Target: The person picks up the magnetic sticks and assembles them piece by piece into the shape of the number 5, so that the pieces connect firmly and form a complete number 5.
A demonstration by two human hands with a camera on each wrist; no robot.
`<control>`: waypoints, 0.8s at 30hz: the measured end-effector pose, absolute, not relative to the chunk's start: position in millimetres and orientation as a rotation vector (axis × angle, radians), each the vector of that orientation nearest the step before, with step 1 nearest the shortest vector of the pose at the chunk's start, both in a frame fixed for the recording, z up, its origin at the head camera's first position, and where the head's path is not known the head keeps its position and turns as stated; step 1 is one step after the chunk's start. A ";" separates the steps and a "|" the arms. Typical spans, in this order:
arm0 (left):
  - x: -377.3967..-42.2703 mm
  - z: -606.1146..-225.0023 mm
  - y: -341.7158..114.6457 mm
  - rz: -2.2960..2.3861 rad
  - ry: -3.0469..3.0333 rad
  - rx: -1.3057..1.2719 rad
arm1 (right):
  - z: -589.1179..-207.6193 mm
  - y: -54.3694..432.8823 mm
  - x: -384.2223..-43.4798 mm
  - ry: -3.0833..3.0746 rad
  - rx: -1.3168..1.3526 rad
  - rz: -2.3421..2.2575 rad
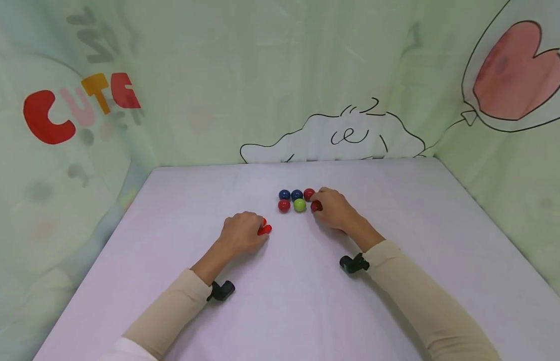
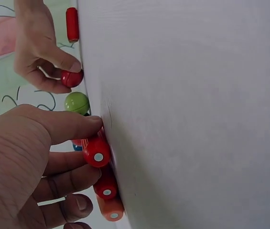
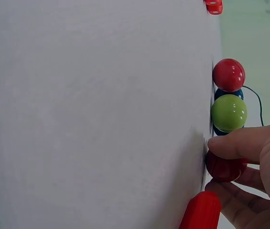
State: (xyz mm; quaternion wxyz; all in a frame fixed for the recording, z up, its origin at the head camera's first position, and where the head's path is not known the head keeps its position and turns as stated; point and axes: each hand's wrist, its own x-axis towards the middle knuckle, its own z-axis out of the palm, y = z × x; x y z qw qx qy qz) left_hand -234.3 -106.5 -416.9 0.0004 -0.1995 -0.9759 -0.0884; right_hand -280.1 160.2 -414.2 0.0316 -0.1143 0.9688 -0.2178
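My right hand (image 1: 335, 208) pinches a dark red ball (image 3: 225, 164) between thumb and fingers, low at the table. Left of it sit a green ball (image 1: 300, 205) and a red ball (image 1: 284, 205). Behind them are two blue balls (image 1: 285, 195) and another red ball (image 1: 309, 194), making two short rows. My left hand (image 1: 244, 233) is at the front left of the balls, its thumb and fingers gripping a red cylinder (image 2: 96, 151) with a pale dot on its end. A second red cylinder (image 2: 107, 187) and an orange-looking one (image 2: 111, 209) lie beside it, partly hidden by fingers.
Another red cylinder (image 3: 201, 212) lies near my right hand. The table (image 1: 289, 301) has a pale cloth and meets a printed curtain (image 1: 207, 100) at its back and sides. A small black camera (image 1: 354, 263) is on each wrist.
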 end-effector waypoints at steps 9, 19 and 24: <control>-233.7 -416.4 -102.8 -0.266 -3.068 -0.627 | -413.4 161.4 -271.4 2.962 -0.349 -0.801; -229.0 -411.7 -102.6 -0.418 -3.044 -0.559 | -411.3 156.4 -251.1 2.932 -0.329 -1.061; -227.7 -409.8 -99.1 -0.497 -3.044 -0.543 | -408.1 151.8 -239.5 2.887 -0.350 -1.179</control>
